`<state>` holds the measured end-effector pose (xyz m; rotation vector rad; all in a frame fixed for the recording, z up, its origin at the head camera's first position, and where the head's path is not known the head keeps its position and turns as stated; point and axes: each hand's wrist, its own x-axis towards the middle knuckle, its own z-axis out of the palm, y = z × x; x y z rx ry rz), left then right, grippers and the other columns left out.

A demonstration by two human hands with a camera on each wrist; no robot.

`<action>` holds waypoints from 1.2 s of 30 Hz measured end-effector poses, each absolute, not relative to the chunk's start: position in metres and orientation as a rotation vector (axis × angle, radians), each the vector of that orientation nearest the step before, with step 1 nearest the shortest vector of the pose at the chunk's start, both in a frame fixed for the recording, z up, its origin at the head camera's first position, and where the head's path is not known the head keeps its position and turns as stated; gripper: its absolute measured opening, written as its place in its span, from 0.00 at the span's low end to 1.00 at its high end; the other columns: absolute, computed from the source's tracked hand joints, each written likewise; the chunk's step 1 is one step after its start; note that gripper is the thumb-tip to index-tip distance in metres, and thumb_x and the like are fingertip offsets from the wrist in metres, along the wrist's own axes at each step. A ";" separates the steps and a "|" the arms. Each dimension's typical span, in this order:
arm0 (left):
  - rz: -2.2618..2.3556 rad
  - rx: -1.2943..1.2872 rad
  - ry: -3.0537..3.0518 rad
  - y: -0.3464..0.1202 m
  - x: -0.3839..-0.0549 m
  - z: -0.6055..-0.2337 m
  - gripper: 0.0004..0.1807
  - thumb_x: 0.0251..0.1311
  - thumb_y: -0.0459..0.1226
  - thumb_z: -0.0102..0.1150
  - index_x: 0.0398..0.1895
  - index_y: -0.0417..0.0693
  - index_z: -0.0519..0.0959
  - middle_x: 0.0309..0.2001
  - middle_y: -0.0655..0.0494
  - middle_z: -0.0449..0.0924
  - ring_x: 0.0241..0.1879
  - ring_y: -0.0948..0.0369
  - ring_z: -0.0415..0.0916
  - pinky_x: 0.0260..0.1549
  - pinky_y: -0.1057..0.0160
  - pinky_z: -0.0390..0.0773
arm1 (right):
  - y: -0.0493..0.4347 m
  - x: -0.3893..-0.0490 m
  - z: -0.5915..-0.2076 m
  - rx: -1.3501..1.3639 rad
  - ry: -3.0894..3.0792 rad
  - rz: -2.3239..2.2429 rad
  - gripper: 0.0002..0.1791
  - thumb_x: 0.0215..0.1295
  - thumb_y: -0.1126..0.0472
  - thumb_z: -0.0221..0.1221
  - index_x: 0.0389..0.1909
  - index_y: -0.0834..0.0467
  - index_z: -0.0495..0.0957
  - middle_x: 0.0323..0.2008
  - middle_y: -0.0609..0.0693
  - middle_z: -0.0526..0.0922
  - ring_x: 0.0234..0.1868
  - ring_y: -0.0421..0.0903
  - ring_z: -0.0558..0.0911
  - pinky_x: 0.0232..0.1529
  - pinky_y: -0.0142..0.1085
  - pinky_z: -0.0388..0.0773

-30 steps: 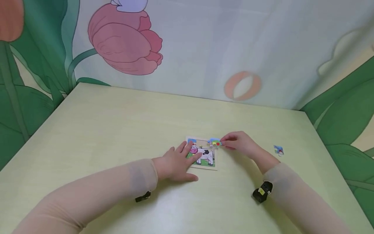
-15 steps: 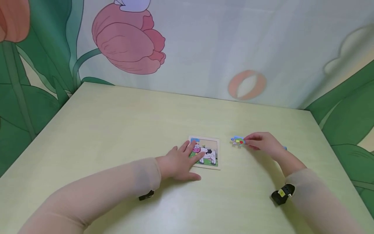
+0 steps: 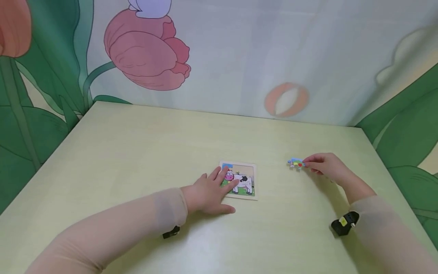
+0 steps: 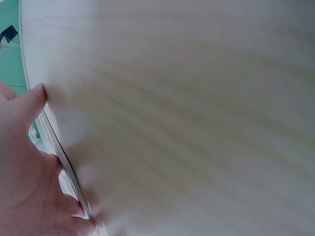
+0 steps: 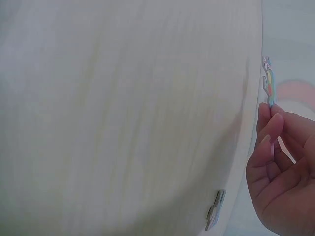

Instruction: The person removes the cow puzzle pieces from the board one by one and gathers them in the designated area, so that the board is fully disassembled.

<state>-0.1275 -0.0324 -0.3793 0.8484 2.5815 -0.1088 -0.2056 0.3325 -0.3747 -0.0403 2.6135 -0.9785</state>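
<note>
A small square wooden jigsaw puzzle [image 3: 244,184] with a cow picture lies flat on the table; a strip of bare tray shows along its upper right. My left hand [image 3: 212,192] rests on its left side with fingers spread, and in the left wrist view the fingertips press along the puzzle's edge [image 4: 69,172]. Off to the right, my right hand [image 3: 326,165] pinches a colourful puzzle piece [image 3: 296,163] between thumb and fingers. The right wrist view shows that piece [image 5: 269,81] edge-on, raised above the table. Another puzzle piece [image 5: 215,210] lies on the table below the right hand, mostly hidden in the head view.
The pale wooden table [image 3: 164,140] stretches around both hands. Behind it hangs a curtain [image 3: 222,57] printed with flowers and leaves. Black wrist cameras are strapped at both sleeves, the right camera [image 3: 345,224] close to the tabletop.
My right hand has carried the pinched puzzle piece rightward, away from the puzzle's upper right corner. It now covers the loose piece seen there earlier. The left hand stays in place.
</note>
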 end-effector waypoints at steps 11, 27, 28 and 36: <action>-0.093 0.834 2.576 -0.034 -0.130 -0.381 0.45 0.56 0.69 0.38 0.74 0.67 0.41 0.74 0.47 0.29 0.71 0.48 0.31 0.62 0.44 0.54 | 0.346 -0.209 -0.371 0.008 2.596 -0.846 0.18 0.66 0.56 0.56 0.50 0.65 0.76 0.31 0.50 0.76 0.28 0.46 0.70 0.29 0.35 0.68; -0.021 0.822 2.565 -0.035 -0.130 -0.380 0.44 0.56 0.68 0.42 0.74 0.68 0.43 0.74 0.47 0.30 0.72 0.49 0.31 0.62 0.43 0.53 | 0.356 -0.207 -0.366 -0.010 2.648 -0.744 0.18 0.69 0.59 0.51 0.50 0.70 0.74 0.33 0.53 0.79 0.32 0.47 0.74 0.33 0.37 0.71; -0.014 0.827 2.566 -0.035 -0.130 -0.380 0.44 0.56 0.68 0.42 0.74 0.68 0.43 0.74 0.47 0.30 0.72 0.49 0.31 0.62 0.43 0.53 | 0.356 -0.206 -0.365 -0.011 2.657 -0.747 0.18 0.70 0.59 0.51 0.51 0.70 0.73 0.34 0.55 0.80 0.33 0.48 0.74 0.34 0.38 0.71; -0.021 0.884 2.599 -0.041 -0.128 -0.379 0.43 0.58 0.66 0.43 0.74 0.66 0.45 0.74 0.45 0.32 0.71 0.47 0.35 0.61 0.45 0.56 | 0.347 -0.205 -0.366 -0.025 2.684 -0.850 0.22 0.72 0.57 0.47 0.56 0.69 0.70 0.47 0.63 0.78 0.42 0.52 0.76 0.37 0.38 0.73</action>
